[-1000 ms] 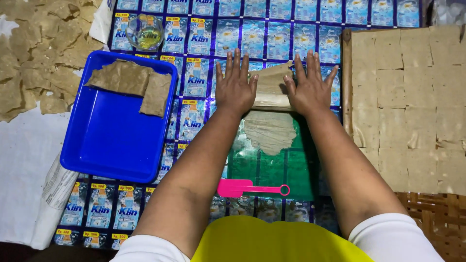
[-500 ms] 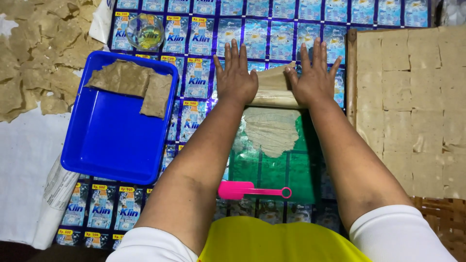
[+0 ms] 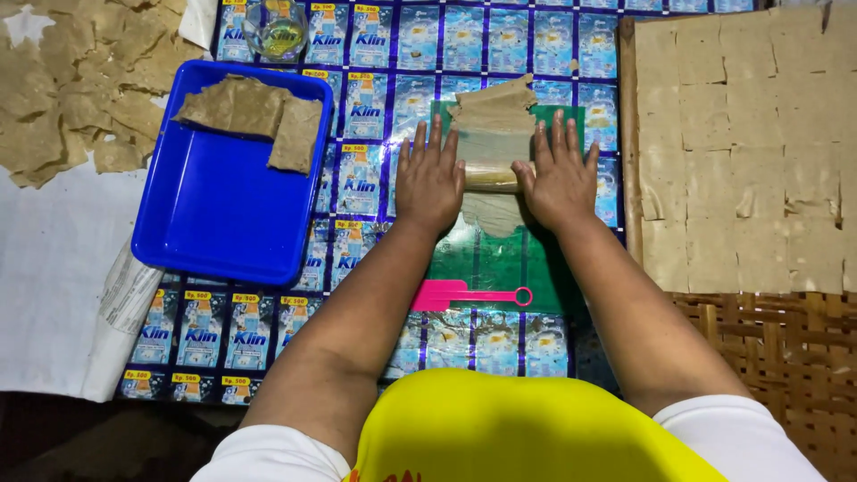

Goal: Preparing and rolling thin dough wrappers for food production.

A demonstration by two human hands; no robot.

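A thin sheet of tan dough (image 3: 494, 125) lies stretched on a green plastic sheet (image 3: 500, 259), and a wooden rolling pin (image 3: 489, 175) sits across it, mostly hidden between the two hands. The left hand (image 3: 430, 183) presses flat on the pin's left end, fingers (image 3: 420, 143) spread and straight, gripping nothing. The right hand (image 3: 561, 174) mirrors it on the right end, fingers (image 3: 558, 134) open and splayed too. Dough shows both above and below the pin. Just below the forearms, a pink plastic scraper (image 3: 464, 295) rests on the green sheet. The surface is covered in a mat of blue sachets (image 3: 375, 54). To the left, a blue tray (image 3: 223, 214) holds a few dough pieces (image 3: 254, 112); a small glass bowl (image 3: 275, 29) stands above it. To the right, cut dough squares (image 3: 741, 143) lie in rows on a woven mat (image 3: 786, 348).
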